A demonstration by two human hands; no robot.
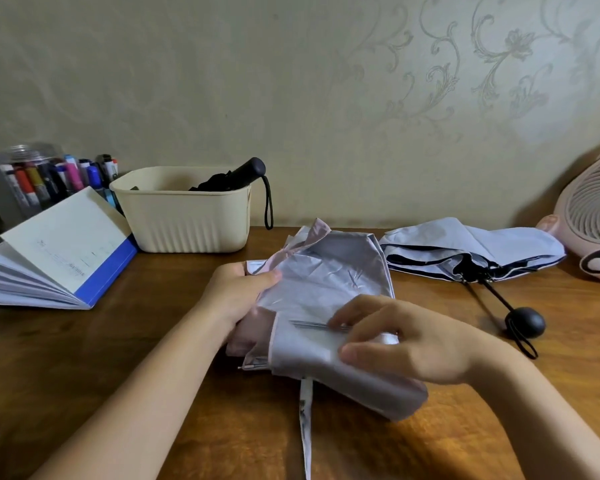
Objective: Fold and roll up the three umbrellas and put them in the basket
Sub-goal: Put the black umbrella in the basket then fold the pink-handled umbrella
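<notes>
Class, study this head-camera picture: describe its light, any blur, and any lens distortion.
Head view: light is soft and even, with faint shadows under the basket and the blue umbrella; mild sheen on the table, no harsh glare; the right hand on the grey umbrella looks slightly smeared; the picture stretches toward its bottom corners, a wide-angle effect.

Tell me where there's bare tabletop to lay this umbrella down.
The table is bare in front of the book, left of the left hand, and near right, below the black handle. Crowded at the back: basket, blue umbrella, fan.
</notes>
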